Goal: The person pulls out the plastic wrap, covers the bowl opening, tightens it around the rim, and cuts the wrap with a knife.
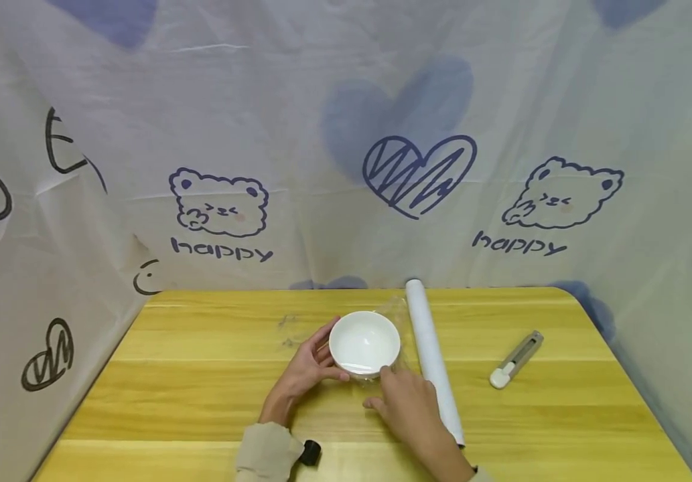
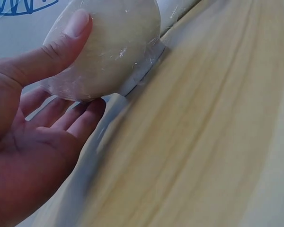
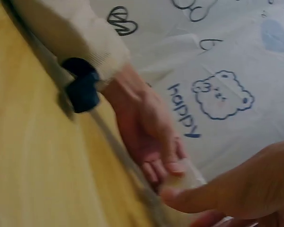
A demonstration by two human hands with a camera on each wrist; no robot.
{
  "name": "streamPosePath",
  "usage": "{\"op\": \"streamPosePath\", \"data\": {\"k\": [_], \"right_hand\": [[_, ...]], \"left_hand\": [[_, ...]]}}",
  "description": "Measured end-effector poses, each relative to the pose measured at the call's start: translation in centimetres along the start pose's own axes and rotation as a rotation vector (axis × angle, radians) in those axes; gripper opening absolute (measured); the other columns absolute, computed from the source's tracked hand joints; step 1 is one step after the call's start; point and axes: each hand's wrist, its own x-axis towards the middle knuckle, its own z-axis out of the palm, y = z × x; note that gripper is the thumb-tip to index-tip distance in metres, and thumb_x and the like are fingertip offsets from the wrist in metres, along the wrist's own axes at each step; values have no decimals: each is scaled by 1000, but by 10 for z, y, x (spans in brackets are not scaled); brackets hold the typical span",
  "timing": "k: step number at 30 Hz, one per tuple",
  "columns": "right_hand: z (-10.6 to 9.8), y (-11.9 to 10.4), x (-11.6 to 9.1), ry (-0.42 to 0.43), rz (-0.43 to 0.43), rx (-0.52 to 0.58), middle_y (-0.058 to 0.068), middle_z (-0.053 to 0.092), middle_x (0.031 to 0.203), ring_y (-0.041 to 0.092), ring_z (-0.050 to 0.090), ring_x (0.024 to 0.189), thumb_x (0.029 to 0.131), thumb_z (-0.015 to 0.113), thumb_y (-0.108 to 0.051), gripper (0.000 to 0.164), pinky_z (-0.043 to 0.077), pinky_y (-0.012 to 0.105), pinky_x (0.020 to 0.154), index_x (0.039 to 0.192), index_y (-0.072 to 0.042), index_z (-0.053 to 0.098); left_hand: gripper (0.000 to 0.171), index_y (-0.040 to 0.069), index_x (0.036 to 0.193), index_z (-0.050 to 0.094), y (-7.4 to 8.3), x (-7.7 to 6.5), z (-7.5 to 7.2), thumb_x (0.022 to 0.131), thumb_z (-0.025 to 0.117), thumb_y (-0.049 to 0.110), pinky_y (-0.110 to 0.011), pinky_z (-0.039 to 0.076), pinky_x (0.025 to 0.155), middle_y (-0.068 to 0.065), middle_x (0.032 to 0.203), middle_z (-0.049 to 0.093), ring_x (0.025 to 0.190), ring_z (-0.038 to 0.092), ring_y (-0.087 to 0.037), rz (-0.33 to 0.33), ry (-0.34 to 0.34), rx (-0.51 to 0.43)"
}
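A white bowl (image 1: 365,338) is in the middle of the head view, with clear plastic wrap (image 2: 120,59) clinging to its wall in the left wrist view. My left hand (image 1: 309,368) grips it from the left, thumb along the near wall and fingers around the far side. At the near right rim is my right hand (image 1: 412,405), one fingertip against the edge and its thumb (image 3: 189,197) stretched out. Its other fingers are mostly hidden; I cannot tell whether they pinch the wrap. Loose film shows behind the bowl.
Right of the bowl lies a long white roll (image 1: 430,355), partly behind my right hand. Farther right is a grey and white utility knife (image 1: 516,359) on the wooden table (image 1: 189,375). A printed cloth (image 1: 297,134) hangs behind the table.
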Motion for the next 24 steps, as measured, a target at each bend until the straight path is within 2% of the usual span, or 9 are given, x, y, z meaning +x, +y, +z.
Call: {"op": "streamPosePath", "data": {"k": [3, 7, 16, 20, 24], "right_hand": [[10, -4, 0, 98, 12, -70, 1, 53, 57, 23, 53, 48, 71, 81, -37, 36, 35, 33, 36, 66, -10, 57], [11, -7, -1, 158, -1, -119, 2, 49, 51, 24, 51, 45, 76, 76, -22, 28, 35, 36, 35, 61, -11, 55], [-14, -17, -6, 113, -69, -161, 2, 48, 48, 20, 45, 41, 71, 73, -7, 24, 35, 33, 35, 57, -12, 54], [-12, -17, -6, 90, -94, -184, 4, 47, 50, 21, 45, 44, 71, 72, -5, 20, 36, 34, 37, 59, -11, 56], [-3, -14, -4, 107, -105, -193, 5, 48, 50, 23, 47, 44, 71, 71, -6, 18, 37, 36, 38, 61, -11, 56]], "left_hand": [[103, 9, 149, 27, -1, 1, 1, 63, 78, -16, -38, 43, 98, -13, 152, 27, 134, 34, -34, 5, 33, 15], [101, 8, 147, 31, -1, 2, 2, 61, 81, -12, -38, 45, 95, -17, 149, 32, 131, 38, -35, 8, 68, 44], [101, 1, 146, 32, 2, 2, 4, 59, 83, -9, -38, 48, 91, -24, 145, 35, 127, 43, -36, 24, 121, 46], [100, 2, 145, 33, 2, 2, 4, 59, 84, -8, -37, 48, 92, -23, 145, 36, 127, 43, -34, 8, 122, 44], [99, 2, 145, 33, 2, 1, 3, 60, 84, -7, -36, 47, 93, -22, 145, 36, 128, 43, -34, 2, 125, 33]]}}
